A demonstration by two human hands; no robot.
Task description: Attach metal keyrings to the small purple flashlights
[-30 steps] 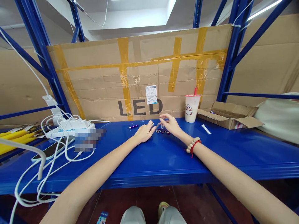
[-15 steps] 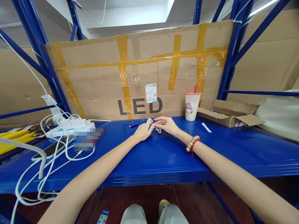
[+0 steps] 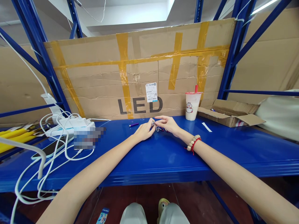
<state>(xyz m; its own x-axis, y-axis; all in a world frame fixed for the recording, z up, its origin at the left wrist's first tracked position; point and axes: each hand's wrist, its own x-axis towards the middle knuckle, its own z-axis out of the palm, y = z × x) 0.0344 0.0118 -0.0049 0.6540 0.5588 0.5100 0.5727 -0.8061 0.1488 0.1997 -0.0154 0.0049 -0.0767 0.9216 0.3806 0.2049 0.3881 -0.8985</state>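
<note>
My left hand [image 3: 144,131] is closed, its thumb and fingers pinching a small shiny metal piece [image 3: 153,123]. My right hand [image 3: 170,125] comes in from the other side, fingertips pressed together at the same piece. Just below the right fingers a silvery metal clasp [image 3: 158,128] shows, with something dark purple beside it, partly hidden by the hand. The exact kind of these small parts is too small to make out. A short purple-blue metal tube [image 3: 134,125] lies on the blue shelf [image 3: 144,158], left of my left hand.
A lidded drink cup [image 3: 192,105] with a red straw stands behind my right hand. Right of it are a white strip [image 3: 206,127] and an opened cardboard box [image 3: 230,115]. White cables [image 3: 56,146], a power strip [image 3: 79,126] and a phone [image 3: 50,150] crowd the left side.
Both hands stay in nearly the same place. My right fingers have shifted slightly, and more of the metal clasp and the dark purple part shows beneath them.
</note>
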